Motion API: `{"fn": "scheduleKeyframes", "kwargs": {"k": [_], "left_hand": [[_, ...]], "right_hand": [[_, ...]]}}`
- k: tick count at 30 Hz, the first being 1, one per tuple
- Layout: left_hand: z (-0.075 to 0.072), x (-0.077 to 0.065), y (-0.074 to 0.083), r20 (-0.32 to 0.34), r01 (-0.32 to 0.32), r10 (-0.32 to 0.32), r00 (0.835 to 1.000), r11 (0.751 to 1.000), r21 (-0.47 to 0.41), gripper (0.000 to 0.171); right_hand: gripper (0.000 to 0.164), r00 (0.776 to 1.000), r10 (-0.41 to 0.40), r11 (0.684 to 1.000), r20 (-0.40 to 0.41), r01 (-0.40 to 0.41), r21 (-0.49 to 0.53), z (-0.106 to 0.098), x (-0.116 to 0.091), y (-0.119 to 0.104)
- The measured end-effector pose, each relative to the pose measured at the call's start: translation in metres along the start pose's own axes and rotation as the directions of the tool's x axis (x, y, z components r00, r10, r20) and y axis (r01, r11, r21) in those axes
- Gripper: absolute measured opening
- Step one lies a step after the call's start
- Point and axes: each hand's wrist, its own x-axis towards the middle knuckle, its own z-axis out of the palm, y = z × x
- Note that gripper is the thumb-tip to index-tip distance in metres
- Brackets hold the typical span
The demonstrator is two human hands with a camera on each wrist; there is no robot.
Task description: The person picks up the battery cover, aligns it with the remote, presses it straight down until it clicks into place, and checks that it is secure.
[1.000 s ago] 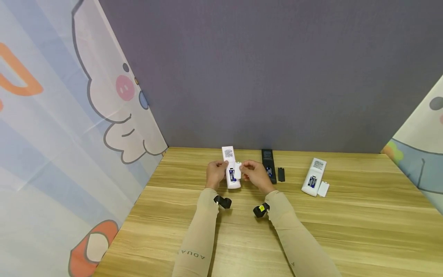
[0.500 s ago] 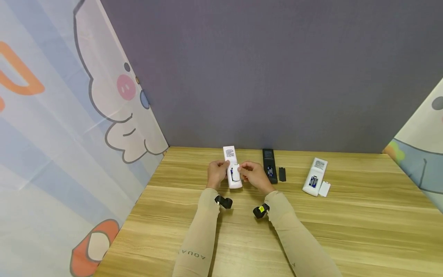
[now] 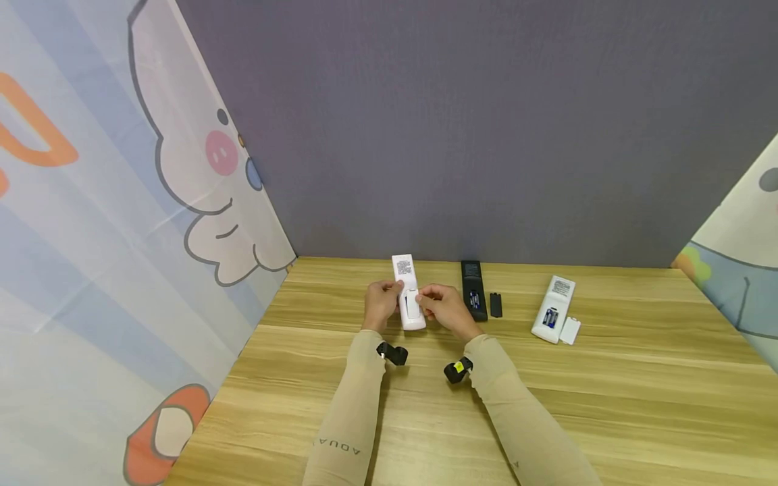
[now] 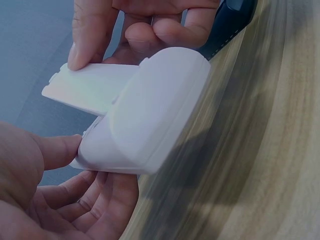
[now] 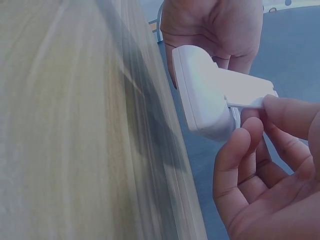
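My left hand (image 3: 380,305) grips a white remote control (image 3: 404,269) by its side, its back facing up. The thumb and fingers of my right hand (image 3: 448,308) pinch a white battery cover (image 3: 413,305) over the remote's battery opening. In the left wrist view the cover (image 4: 97,85) stands tilted, one end at the remote's rounded end and the other raised under the right thumb. The right wrist view shows that thumb on top of the cover (image 5: 246,89). The batteries are mostly hidden beneath it.
Right of my hands lies a black remote (image 3: 471,278) with batteries showing, its black cover (image 3: 496,305) beside it. Farther right is another white remote (image 3: 557,297), a loose white cover (image 3: 570,331) next to it. A grey panel (image 3: 462,135) rises behind the wooden table (image 3: 425,418).
My right hand has brought the cover leftward from beside the remote to over its battery opening, hiding most of the batteries. The left hand keeps its grip on the remote.
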Motion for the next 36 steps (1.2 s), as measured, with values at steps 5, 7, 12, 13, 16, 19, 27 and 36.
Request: {"fn": "scheduleKeyframes", "kwargs": {"k": [5, 7, 12, 13, 16, 19, 27, 36], "left_hand": [[0.0000, 0.0008, -0.0001, 0.012, -0.005, 0.005, 1.000, 1.000, -0.007, 0.030], [0.0000, 0.0008, 0.0000, 0.018, -0.008, 0.009, 1.000, 1.000, -0.010, 0.029], [-0.0005, 0.0002, 0.0003, 0.024, -0.008, 0.008, 1.000, 1.000, -0.012, 0.028], [-0.0005, 0.0001, 0.0005, 0.024, -0.007, 0.007, 1.000, 1.000, -0.012, 0.027], [-0.0003, 0.0001, 0.0008, 0.027, -0.005, 0.005, 1.000, 1.000, -0.012, 0.027], [-0.0002, -0.0003, 0.0021, 0.032, -0.011, 0.012, 0.999, 1.000, -0.015, 0.028], [0.0000, -0.0009, 0.0022, 0.042, -0.031, 0.032, 0.999, 0.999, -0.032, 0.029], [0.0016, -0.0005, 0.0028, 0.053, -0.023, 0.025, 0.998, 0.998, -0.051, 0.029]], "right_hand": [[0.017, 1.000, 0.013, 1.000, 0.008, -0.013, 0.002, 0.0003, 0.0007, 0.0008], [0.017, 1.000, 0.009, 1.000, 0.007, -0.009, -0.003, 0.0003, 0.0006, 0.0009], [0.015, 1.000, -0.013, 1.000, 0.007, 0.013, -0.026, 0.0008, -0.0005, 0.0010], [0.015, 1.000, -0.018, 0.999, 0.008, 0.018, -0.030, 0.0012, -0.0006, 0.0012], [0.014, 1.000, -0.023, 0.999, 0.002, 0.023, -0.040, 0.0025, -0.0003, 0.0018], [0.012, 1.000, -0.024, 0.999, -0.005, 0.024, -0.046, 0.0037, 0.0001, 0.0020], [0.009, 0.999, -0.022, 0.997, -0.023, 0.020, -0.075, 0.0034, 0.0006, 0.0044], [0.007, 0.998, -0.055, 0.990, -0.041, 0.049, -0.132, 0.0017, -0.0016, 0.0048]]}}
